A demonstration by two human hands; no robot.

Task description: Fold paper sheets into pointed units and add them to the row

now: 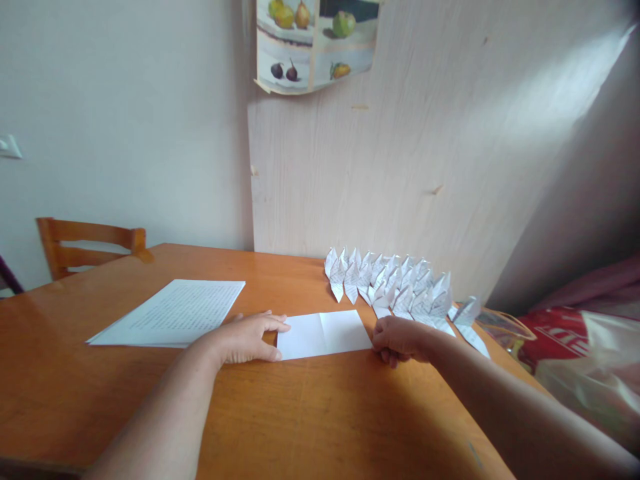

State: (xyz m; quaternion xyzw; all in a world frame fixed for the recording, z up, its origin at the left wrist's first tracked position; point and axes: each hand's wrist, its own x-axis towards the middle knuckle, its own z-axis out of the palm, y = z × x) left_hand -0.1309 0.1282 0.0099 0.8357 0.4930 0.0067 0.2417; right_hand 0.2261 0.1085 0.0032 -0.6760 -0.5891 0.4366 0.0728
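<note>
A white sheet of paper [320, 335] lies on the table with an upright crease near its middle. My left hand [249, 337] rests at its left edge, thumb and fingers apart, the fingertips touching the paper. At the lower right corner, my right hand [397, 339] is closed, its curled fingers pinching the paper's edge; the fingertips are partly hidden. Behind the right hand stand several folded paper figures [390, 283] with pointed tips, packed in rows. One more folded paper figure [469, 313] sits apart at the right.
A stack of written sheets [185, 313] lies left on the wooden table [280, 413]. A chair [90, 240] stands beyond the far left edge. Red and clear plastic bags [565, 340] are past the right edge. Fruit pictures [315, 43] hang on the wall panel.
</note>
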